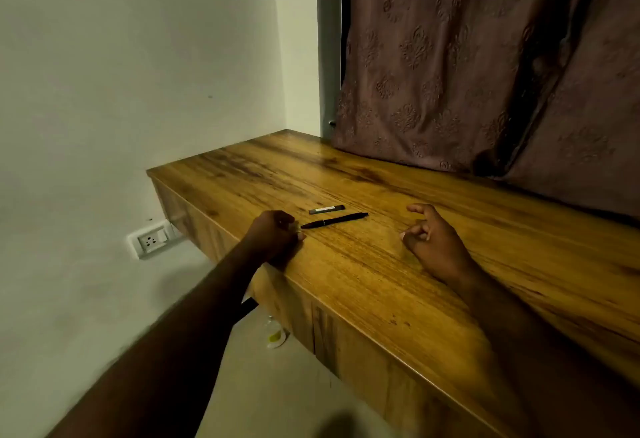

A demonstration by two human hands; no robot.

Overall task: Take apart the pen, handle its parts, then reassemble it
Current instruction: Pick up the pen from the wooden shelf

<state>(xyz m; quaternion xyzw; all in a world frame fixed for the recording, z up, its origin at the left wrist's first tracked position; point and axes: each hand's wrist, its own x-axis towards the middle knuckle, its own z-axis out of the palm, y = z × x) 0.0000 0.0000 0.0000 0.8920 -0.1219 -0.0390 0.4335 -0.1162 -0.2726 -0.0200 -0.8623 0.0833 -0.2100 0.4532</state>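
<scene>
Pen [334, 220] lies on the wooden desk [381, 281], whole, between the two hands and touched by neither. Its long axis runs left to right with a slight tilt, the tip pointing toward the left hand [273, 240], the far end toward the right. The left hand rests at the desk edge, fingers curled in loosely, just beside the tip. The right hand [433, 240] lies well apart from the pen, fingers half curled and empty. A small dark case [326, 209] lies just behind the pen, nearly parallel
</scene>
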